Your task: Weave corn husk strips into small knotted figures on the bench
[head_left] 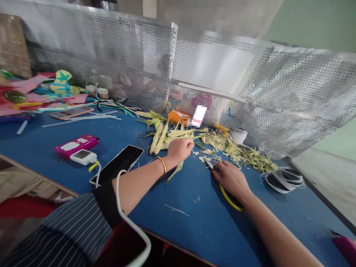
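My left hand (179, 149) is closed in a loose fist over a long pale green leaf strip (175, 168) on the blue table (155, 193), beside a bunch of folded palm leaves (160, 139). A gold bangle sits on that wrist. My right hand (230, 178) rests on the table with its fingers curled around scissors (211, 163) with yellow handles (228, 198); the blades point toward the left hand. A heap of leaf trimmings (239, 150) lies just beyond both hands.
A black phone (118, 164), a white power bank (82, 156) and a pink device (76, 144) lie at the left. A coil of black and white cable (283, 180) sits at the right. A perforated metal screen (222, 74) walls the far edge. Colourful craft pieces (33, 96) crowd the far left.
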Available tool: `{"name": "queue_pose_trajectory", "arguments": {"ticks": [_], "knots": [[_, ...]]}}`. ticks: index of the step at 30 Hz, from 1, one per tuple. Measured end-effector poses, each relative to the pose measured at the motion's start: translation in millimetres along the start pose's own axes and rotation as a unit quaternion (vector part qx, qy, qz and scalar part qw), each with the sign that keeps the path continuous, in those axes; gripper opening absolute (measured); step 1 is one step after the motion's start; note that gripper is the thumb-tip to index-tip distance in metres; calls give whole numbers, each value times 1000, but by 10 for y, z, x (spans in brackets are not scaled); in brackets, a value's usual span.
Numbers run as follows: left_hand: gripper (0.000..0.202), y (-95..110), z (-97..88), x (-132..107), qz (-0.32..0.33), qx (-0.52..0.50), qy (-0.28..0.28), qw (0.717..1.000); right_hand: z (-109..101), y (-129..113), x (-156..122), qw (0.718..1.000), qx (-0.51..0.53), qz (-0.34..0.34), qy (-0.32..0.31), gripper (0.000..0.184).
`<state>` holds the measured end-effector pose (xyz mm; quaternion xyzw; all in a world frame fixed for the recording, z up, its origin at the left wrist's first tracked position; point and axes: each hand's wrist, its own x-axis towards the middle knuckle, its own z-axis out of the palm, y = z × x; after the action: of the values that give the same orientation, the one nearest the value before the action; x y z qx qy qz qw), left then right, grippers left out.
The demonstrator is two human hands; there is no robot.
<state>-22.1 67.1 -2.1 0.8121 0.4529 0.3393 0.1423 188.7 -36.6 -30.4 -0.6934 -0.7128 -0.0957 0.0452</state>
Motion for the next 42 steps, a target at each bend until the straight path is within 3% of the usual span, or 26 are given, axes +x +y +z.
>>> {"name": "queue_pose_trajectory", "arguments": {"ticks": [5,12,15,19,23,28,31,36,39,42], "knots": [[20,-264,-166,198,-101,16,39,994,10,35,-23,995,-15,99,-5,23],[18,-313,-115,198,-106,-24,122,987,81,107,-59,994,25,101,15,31],[19,-343,-103,184,-115,-12,119,986,117,129,-64,994,37,100,18,30],[16,-363,-112,143,-60,101,65,991,134,127,-71,995,40,92,19,27],[15,-395,-111,113,41,241,18,970,138,119,-75,995,39,90,16,27],[28,-436,-99,122,64,272,17,960,177,157,-82,996,23,85,21,31],[29,-414,-149,161,37,219,60,973,184,176,-82,996,18,86,18,32],[16,-348,-359,288,-47,-8,211,976,165,160,-72,996,20,81,14,31],[10,-276,-465,326,-84,-246,247,934,166,158,-59,997,23,67,20,30],[10,-138,-453,252,-166,-461,172,855,141,149,-40,996,43,57,62,35]]}}
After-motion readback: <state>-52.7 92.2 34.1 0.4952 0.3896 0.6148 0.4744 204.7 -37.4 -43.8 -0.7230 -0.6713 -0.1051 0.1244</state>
